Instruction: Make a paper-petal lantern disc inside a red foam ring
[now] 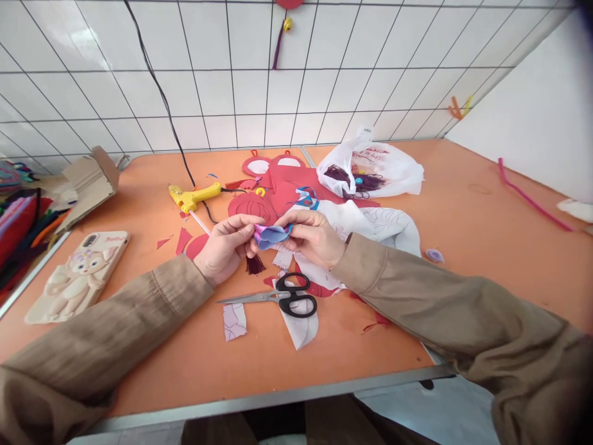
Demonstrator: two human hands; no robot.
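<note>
Head view — scissors (278, 295) overlie scraps (235, 326) near blue piece (272, 235).

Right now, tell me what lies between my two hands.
A blue-and-pink piece, held by the left hand and right hand, in the head view.

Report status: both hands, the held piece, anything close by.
Left hand and right hand pinching blue-and-pink piece. Blue side toward camera. Black-handled scissors lying nearer the body.
</note>
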